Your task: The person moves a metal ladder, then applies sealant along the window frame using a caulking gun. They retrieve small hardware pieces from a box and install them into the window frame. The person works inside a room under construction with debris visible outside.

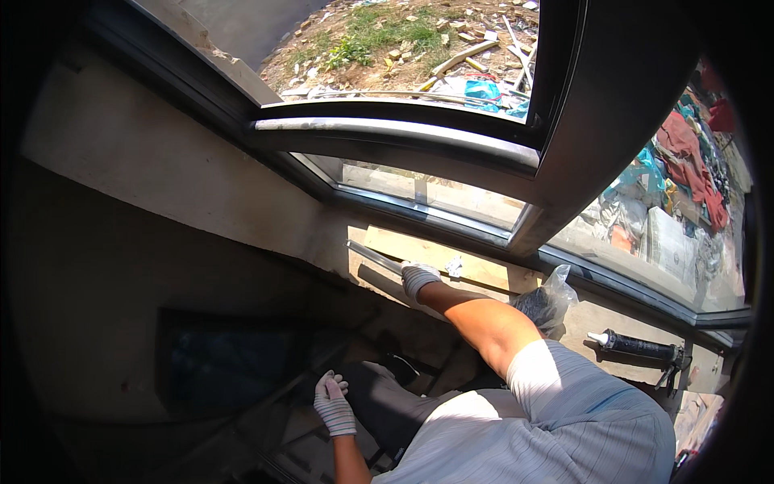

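A: What's the left hand [334, 407] doing, in its white-and-grey striped glove?
B: It's low, by the lap, fingers half curled. Nothing shows in them; I can't tell whether the palm hides anything.
A: And rightward?
B: A thin, straight, grey metal-looking strip [373, 256] lies over the pale, sunlit window ledge [601, 315]. Its free end points left and slightly away from the person; its long axis slants roughly along the ledge.
A: Who has the near end?
B: The right hand [421, 281], gloved alike, fingers closed around it, probably to steady it while leaving its length free.
A: Beyond that?
B: A flat, light-brown wooden board [492, 274], a clear, crumpled plastic bag [559, 290], then a black, tubular caulking gun [637, 345], presumably parked within reach.
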Tool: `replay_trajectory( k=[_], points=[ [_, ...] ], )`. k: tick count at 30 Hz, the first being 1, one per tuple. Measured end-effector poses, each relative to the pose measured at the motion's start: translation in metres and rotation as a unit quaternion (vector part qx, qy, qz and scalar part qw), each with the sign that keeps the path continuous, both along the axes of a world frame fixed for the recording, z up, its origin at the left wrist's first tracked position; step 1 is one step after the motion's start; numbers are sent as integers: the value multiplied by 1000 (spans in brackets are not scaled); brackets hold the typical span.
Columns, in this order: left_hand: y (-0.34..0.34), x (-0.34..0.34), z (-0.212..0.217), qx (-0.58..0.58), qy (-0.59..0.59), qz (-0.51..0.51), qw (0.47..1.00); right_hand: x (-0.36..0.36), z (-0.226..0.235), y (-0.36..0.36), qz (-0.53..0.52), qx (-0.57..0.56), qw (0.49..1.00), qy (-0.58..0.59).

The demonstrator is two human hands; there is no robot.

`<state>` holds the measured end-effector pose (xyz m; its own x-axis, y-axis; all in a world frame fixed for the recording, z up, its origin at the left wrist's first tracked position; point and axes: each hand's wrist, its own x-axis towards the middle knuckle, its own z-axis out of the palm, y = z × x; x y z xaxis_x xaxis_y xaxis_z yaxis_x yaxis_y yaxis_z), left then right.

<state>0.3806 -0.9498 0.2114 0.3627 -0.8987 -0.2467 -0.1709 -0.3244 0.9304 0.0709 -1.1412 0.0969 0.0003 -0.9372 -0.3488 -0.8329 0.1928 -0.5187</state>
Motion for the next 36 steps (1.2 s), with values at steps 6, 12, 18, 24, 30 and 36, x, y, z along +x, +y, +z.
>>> replay_trajectory(
  k=[6, 12, 18, 24, 30, 36],
  points=[
    [24, -23, -24, 40, -11, -63, 997, -2, 7, -21, -19, -7, 1000, 8],
    [49, -33, -50, 57, -150, -180, 971, 4, -6, -40, 11, -21, 1000, 6],
    [34, -39, -48, 127, -87, -152, 976, -18, -9, -50, 20, -46, 998, 24],
    [26, -46, -54, 141, -71, -143, 977, -21, 30, 34, -14, -127, 992, 26],
    [-4, -66, -67, 128, -89, -176, 972, -32, 36, 156, 22, -152, 988, -14],
    [-37, -108, -71, 145, -109, -286, 941, -68, 45, 239, -5, -206, 974, -93]
  ],
)
